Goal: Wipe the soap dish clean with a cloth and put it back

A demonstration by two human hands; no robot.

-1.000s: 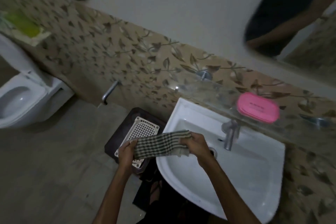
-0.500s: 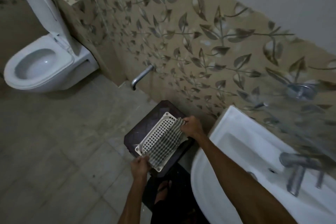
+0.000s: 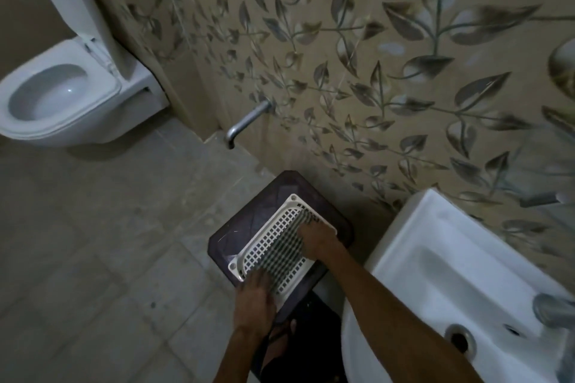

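A green-and-white checked cloth (image 3: 284, 250) lies stretched along a white perforated tray (image 3: 268, 239) that rests on a dark stool (image 3: 249, 227). My left hand (image 3: 253, 298) holds the cloth's near end at the tray's front rim. My right hand (image 3: 315, 238) grips the far end, fingers curled down onto it. The pink soap dish is out of view.
The white sink (image 3: 441, 261) is at the right, with its drain (image 3: 460, 337) and part of the faucet (image 3: 553, 309). A metal wall tap (image 3: 245, 123) sticks out above the stool. An open toilet (image 3: 62, 93) stands at the far left. A sandalled foot (image 3: 280, 342) is below the stool.
The view has swung from the sink down to the stool. Both hands carried the cloth left and lowered it flat onto the white tray.
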